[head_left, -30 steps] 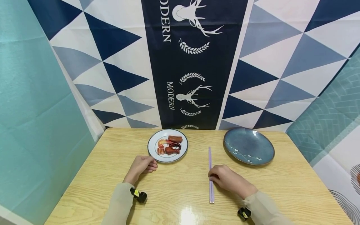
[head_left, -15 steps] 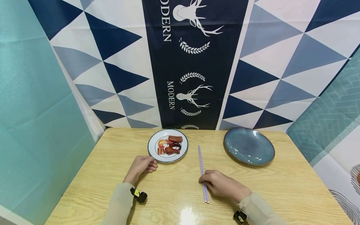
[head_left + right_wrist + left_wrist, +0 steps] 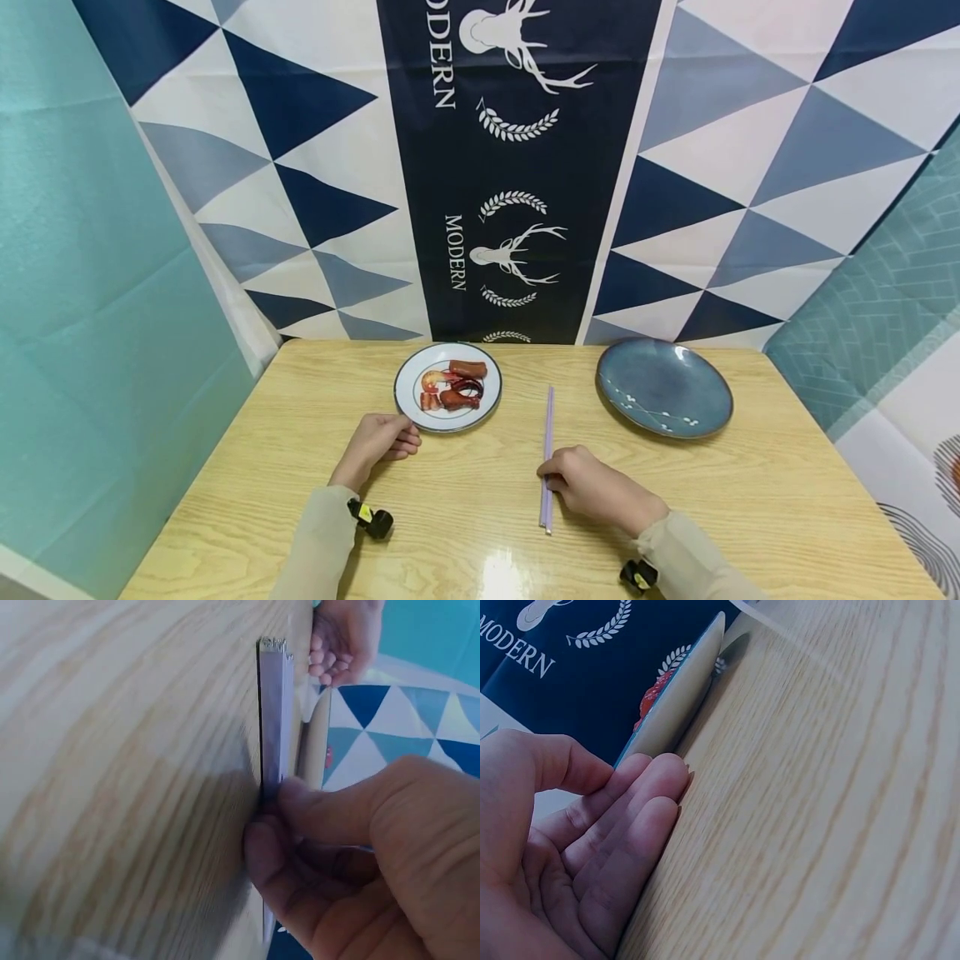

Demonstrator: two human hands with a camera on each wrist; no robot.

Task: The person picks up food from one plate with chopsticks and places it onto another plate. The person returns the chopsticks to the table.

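My right hand [image 3: 600,490] pinches a pair of lilac chopsticks [image 3: 549,421] near their middle, between thumb and fingers. Side by side, the chopsticks point away from me, low over the table. The right wrist view shows their pale blunt ends [image 3: 274,646] close to the wood. My left hand [image 3: 375,443] is at the near left edge of a white plate [image 3: 405,392] with a dark rim. Seen from the left wrist, thumb and forefinger pinch that rim while the other fingers curl below. Toy-like food pieces [image 3: 459,400], including a drumstick and a sausage, lie on the plate.
A blue plate [image 3: 660,387] with a white blossom pattern stands at the back right of the wooden table [image 3: 457,508]. Patterned cloth [image 3: 510,167] hangs right behind the table. A teal sheet [image 3: 112,333] borders the left side.
The right hand swung the chopsticks leftward and angled them, then brought them slightly back right and straighter, a little farther from me. Left hand and both plates have stayed put.
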